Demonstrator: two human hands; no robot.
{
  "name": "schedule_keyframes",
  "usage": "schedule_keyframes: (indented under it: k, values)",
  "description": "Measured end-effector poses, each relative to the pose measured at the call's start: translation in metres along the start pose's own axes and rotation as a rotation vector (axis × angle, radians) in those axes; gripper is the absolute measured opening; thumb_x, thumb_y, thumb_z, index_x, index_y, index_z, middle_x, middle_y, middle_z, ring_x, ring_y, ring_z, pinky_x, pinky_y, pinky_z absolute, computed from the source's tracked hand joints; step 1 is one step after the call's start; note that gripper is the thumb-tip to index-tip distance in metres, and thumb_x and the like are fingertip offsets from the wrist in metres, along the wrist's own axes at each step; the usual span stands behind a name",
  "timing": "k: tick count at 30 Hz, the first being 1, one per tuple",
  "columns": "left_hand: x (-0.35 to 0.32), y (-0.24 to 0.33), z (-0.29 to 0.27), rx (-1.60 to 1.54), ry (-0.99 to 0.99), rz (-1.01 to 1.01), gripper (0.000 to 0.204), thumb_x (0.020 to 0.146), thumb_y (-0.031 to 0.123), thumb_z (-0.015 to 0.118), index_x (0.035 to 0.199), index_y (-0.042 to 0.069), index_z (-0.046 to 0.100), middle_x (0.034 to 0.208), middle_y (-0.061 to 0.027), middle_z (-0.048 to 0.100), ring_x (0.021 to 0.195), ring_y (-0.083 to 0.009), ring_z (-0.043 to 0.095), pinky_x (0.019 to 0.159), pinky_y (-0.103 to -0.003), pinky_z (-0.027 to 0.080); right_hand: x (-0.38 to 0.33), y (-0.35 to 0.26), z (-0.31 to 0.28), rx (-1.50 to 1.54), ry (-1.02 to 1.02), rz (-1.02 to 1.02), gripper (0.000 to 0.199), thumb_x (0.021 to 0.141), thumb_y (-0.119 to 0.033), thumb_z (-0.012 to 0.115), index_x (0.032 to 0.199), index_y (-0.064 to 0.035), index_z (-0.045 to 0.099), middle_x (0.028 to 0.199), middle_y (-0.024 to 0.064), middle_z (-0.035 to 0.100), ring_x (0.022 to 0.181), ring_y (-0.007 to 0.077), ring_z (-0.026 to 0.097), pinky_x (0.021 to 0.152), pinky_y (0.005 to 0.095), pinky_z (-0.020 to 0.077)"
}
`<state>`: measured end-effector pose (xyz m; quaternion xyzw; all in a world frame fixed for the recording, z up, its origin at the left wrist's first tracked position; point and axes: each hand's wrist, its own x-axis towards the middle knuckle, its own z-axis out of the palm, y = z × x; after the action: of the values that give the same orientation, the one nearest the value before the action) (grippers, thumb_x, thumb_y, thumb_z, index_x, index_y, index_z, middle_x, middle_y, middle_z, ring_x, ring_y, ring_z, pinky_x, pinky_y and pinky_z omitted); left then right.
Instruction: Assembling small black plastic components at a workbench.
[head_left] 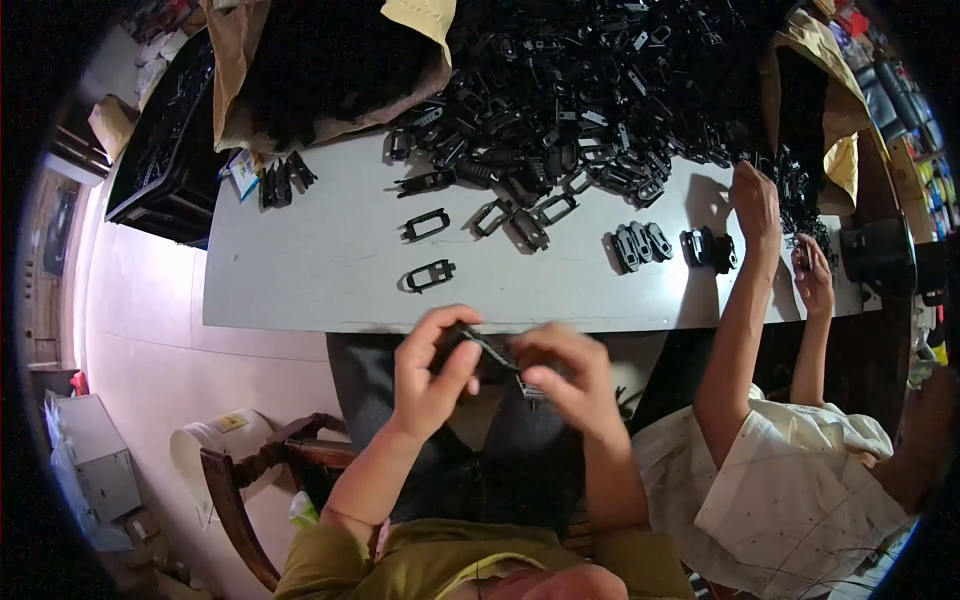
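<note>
Just off the table's near edge, a slim black plastic frame (490, 348) slants between my two hands. My left hand (432, 372) pinches its left end between thumb and fingers. At its other end, my right hand (572, 375) is closed, partly smeared by motion. A small grey-black part (531, 389) shows under the right fingers; whether it belongs to the frame I cannot tell. Beyond my hands, two similar open black frames, a nearer one (430, 275) and a farther one (426, 225), lie apart on the white table (300, 265).
A big heap of black plastic parts (560, 130) covers the table's far side, between paper sacks (235, 90). Short rows of black parts (640, 246) lie to the right. Beside me on the right sits a co-worker, both arms (740, 330) over the table. A wooden chair (235, 490) stands left.
</note>
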<state>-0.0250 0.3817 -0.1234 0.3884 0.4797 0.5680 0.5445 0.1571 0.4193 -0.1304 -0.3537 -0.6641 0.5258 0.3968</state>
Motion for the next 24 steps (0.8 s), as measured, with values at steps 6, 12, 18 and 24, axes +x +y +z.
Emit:
schedule_keyframes:
  k: [6, 12, 18, 24]
  values:
    - [0.005, -0.012, -0.025, -0.260, 0.019, 0.020, 0.016, 0.094, 0.017, 0.051, 0.083, 0.006, 0.046, 0.072, -0.0028, 0.048, 0.052, -0.0103, 0.045, 0.050, -0.023, 0.038, 0.027, 0.014, -0.043, -1.350, 0.591, -0.117, 0.032, 0.079, -0.012, 0.067, 0.110, -0.0033, 0.062, 0.103, 0.0139, 0.053, 0.085, 0.0311, 0.051, 0.071, 0.0396, 0.0440]
    - [-0.010, -0.006, -0.032, 0.018, -0.128, 0.007, 0.007, 0.091, 0.004, 0.050, 0.085, 0.003, 0.048, 0.073, -0.0029, 0.053, 0.062, -0.0102, 0.056, 0.059, -0.022, 0.042, 0.033, 0.022, -0.015, -1.143, 0.519, -0.088, 0.022, 0.080, -0.008, 0.065, 0.100, -0.0018, 0.061, 0.105, 0.0142, 0.054, 0.091, 0.0319, 0.054, 0.073, 0.0391, 0.0459]
    - [0.014, 0.017, -0.069, 0.625, 0.076, 0.265, 0.006, 0.083, -0.003, 0.056, 0.087, 0.001, 0.055, 0.083, -0.0044, 0.056, 0.068, -0.0110, 0.058, 0.061, -0.025, 0.046, 0.040, 0.020, -0.007, -0.915, 0.454, -0.078, 0.021, 0.080, -0.004, 0.062, 0.099, -0.0009, 0.055, 0.097, 0.0162, 0.056, 0.087, 0.0343, 0.056, 0.073, 0.0390, 0.0462]
    - [0.101, 0.064, -0.154, 1.235, 0.571, 0.397, 0.034, 0.078, 0.016, 0.069, 0.107, 0.005, 0.054, 0.106, -0.0143, 0.057, 0.096, -0.0305, 0.060, 0.079, -0.038, 0.048, 0.040, 0.037, -0.007, -0.981, 0.524, -0.148, 0.032, 0.077, -0.007, 0.064, 0.108, -0.0033, 0.055, 0.100, 0.0141, 0.057, 0.087, 0.0333, 0.058, 0.072, 0.0384, 0.0481]
